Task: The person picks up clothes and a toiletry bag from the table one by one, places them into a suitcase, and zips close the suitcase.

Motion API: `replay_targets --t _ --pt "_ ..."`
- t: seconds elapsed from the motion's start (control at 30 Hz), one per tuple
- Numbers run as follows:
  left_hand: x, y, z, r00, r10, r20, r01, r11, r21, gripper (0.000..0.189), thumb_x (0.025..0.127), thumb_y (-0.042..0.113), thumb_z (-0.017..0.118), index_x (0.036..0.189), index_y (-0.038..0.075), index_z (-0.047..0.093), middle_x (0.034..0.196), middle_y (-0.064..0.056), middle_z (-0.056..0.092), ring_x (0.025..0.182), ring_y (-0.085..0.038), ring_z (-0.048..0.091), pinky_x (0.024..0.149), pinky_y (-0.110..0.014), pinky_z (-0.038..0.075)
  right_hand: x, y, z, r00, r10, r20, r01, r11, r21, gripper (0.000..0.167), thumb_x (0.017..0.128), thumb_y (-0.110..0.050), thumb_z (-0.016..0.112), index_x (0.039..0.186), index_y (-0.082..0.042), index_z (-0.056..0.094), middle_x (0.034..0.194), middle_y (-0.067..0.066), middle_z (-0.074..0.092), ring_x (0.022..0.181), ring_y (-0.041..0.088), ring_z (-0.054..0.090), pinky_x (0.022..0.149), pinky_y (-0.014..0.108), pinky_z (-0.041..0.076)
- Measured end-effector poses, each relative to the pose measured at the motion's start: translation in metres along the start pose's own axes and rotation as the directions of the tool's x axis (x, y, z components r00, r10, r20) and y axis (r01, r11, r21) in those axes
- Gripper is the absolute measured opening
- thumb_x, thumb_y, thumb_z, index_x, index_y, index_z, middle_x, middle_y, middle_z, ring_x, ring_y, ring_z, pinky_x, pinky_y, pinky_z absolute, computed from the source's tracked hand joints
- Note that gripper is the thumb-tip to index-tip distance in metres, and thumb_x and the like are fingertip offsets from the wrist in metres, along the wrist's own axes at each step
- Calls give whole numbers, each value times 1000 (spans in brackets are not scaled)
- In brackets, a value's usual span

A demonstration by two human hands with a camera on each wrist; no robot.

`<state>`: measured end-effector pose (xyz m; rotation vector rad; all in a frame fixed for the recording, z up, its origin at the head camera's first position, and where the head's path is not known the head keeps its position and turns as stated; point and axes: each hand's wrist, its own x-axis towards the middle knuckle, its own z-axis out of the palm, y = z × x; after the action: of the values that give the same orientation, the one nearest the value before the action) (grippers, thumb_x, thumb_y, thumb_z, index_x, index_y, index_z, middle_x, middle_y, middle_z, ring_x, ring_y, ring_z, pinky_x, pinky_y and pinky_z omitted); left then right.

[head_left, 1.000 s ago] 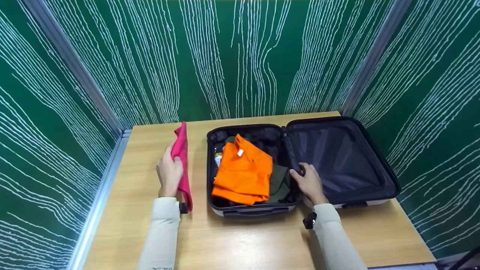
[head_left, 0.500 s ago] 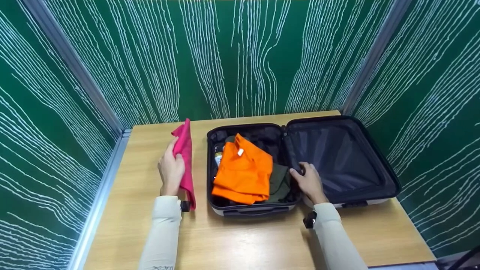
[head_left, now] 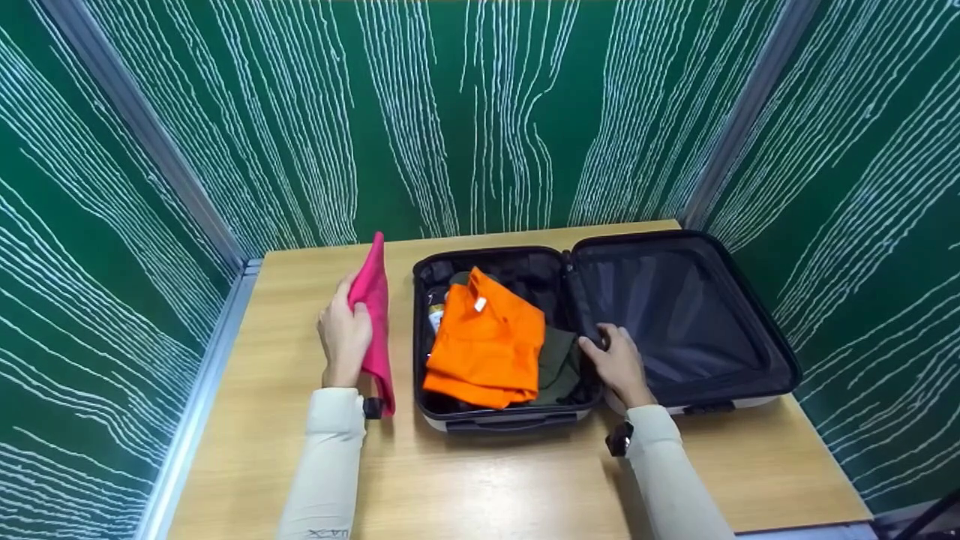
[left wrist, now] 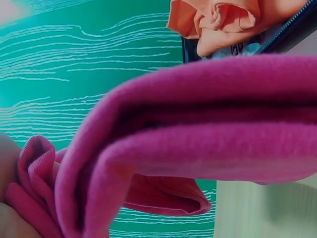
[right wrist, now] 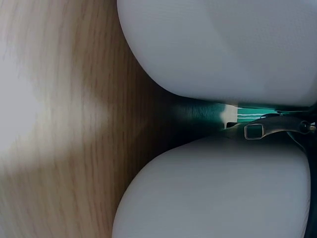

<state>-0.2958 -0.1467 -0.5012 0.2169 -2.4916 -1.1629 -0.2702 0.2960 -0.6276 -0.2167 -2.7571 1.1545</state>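
Two hands are in view: the left hand (head_left: 345, 337) pinches a folded pink cloth (head_left: 379, 322), thumb showing against it, other fingers mostly hidden, and holds it edge-up just left of the suitcase (head_left: 418, 337). The right hand (head_left: 616, 364) touches the suitcase's hinge side, thumb and forefinger parted; whether its fingers close round the rim cannot be told, and the right wrist view shows pale shell corners (right wrist: 208, 198) and a buckled strap (right wrist: 280, 125) instead. Inside, an orange cloth (head_left: 491, 345) partly hides a dark green cloth (head_left: 559, 367) and something bottle-like (head_left: 436, 316), its label unreadable. The wooden table (head_left: 480, 480) is cut off at the bottom
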Motion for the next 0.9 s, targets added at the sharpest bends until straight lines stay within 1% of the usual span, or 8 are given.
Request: replay_targets --t 0.23,0.47,0.63,0.8,0.9 --pt "0 2 2 1000 -7 -1 7 1000 3 51 97 9 52 145 24 57 129 -20 69 97 -42 67 84 -53 51 0 1 0 1000 0 -2 0 1000 -6 58 100 -41 63 142 -2 55 110 17 55 99 34 54 92 49 44" --pt "0 6 1 1000 12 -3 -12 1000 -18 52 96 8 53 144 25 58 130 -19 69 102 -42 67 88 -54 50 0 1 1 1000 -5 -6 5 1000 -2 57 100 -39 64 142 -1 55 109 17 55 98 33 54 91 48 43" --pt "0 10 -1 1000 21 -7 -21 999 -25 52 95 7 53 144 24 58 129 -18 69 101 -42 67 88 -54 50 0 1 1 1000 -2 -3 2 1000 -1 57 100 -39 64 142 -1 55 109 17 55 98 33 54 91 47 43" --pt "-1 14 -2 1000 26 1 -26 999 -24 53 96 8 53 146 23 57 130 -19 69 100 -42 67 87 -53 50 1 1 1 1000 -4 -11 4 1000 -1 57 100 -39 64 141 -1 55 109 17 55 98 34 54 91 47 43" --pt "-1 16 -3 999 32 -5 -32 999 -14 52 95 8 54 145 24 58 127 -19 70 97 -43 67 84 -53 50 1 1 1 1000 -2 -8 2 1000 7 57 100 -39 64 142 -1 55 109 17 55 96 33 54 90 47 43"
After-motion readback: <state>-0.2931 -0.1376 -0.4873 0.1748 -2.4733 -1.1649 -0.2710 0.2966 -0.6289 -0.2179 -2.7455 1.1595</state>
